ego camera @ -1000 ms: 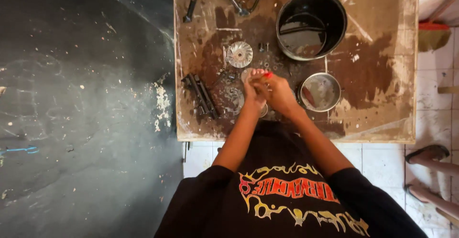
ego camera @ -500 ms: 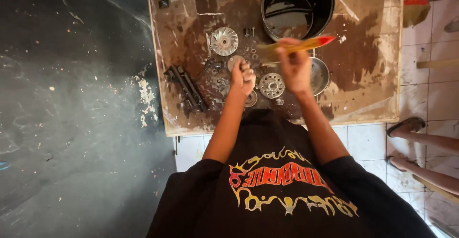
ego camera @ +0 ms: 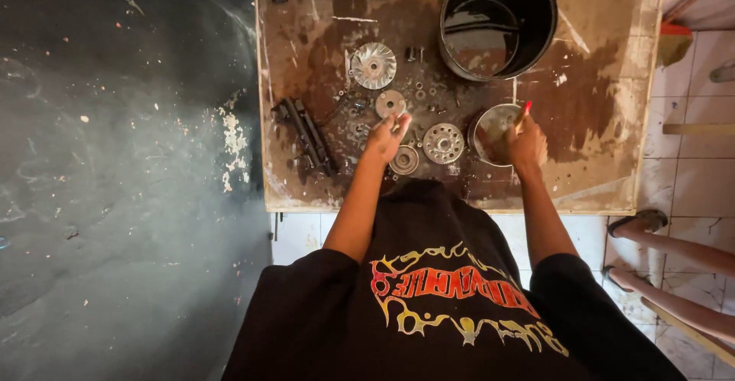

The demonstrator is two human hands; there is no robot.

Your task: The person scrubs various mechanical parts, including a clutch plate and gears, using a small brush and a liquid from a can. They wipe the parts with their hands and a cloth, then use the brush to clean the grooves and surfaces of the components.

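The right hand was closed around a red-handled brush, and the left hand pinched a small metal part.

The brush tip dipped into a small metal bowl on the dirty wooden board. A toothed round disc lay between the hands, with a big black bucket just behind.

On the stained wooden board, the large black bucket stood far right. The small round metal bowl lay nearer, the finned metal disc far left, the toothed metal disc between.
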